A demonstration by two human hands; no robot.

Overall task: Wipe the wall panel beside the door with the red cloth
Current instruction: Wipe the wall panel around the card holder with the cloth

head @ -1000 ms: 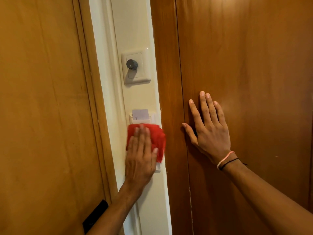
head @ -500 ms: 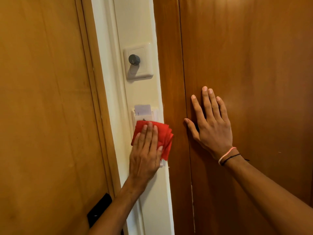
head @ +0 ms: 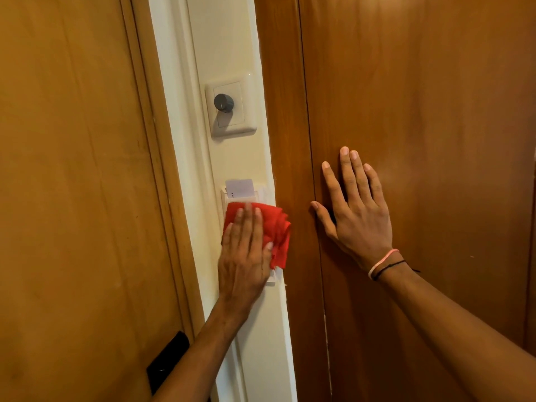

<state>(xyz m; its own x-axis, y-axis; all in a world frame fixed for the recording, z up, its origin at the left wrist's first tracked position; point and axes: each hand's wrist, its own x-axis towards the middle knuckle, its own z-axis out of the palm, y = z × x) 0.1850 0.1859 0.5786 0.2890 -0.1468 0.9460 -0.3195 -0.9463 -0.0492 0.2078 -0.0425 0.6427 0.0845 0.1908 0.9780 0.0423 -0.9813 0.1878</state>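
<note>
A narrow cream wall panel [head: 232, 39] runs top to bottom between two wooden surfaces. My left hand [head: 245, 253] presses a crumpled red cloth [head: 275, 227] flat against the panel, over a white key-card holder [head: 242, 194] with a card in its slot. The cloth's folds stick out past the hand toward the right edge of the panel. My right hand [head: 355, 213] lies flat with fingers spread on the dark wooden door [head: 420, 111] to the right, holding nothing.
A cream switch plate with a dark round knob [head: 224, 103] sits on the panel above the card holder. A lighter wooden door [head: 72, 184] fills the left, with a black fitting [head: 168, 361] low on it.
My left hand and the red cloth have shifted slightly up and left on the panel, closer under the card holder's slot. The right hand has stayed flat on the door.
</note>
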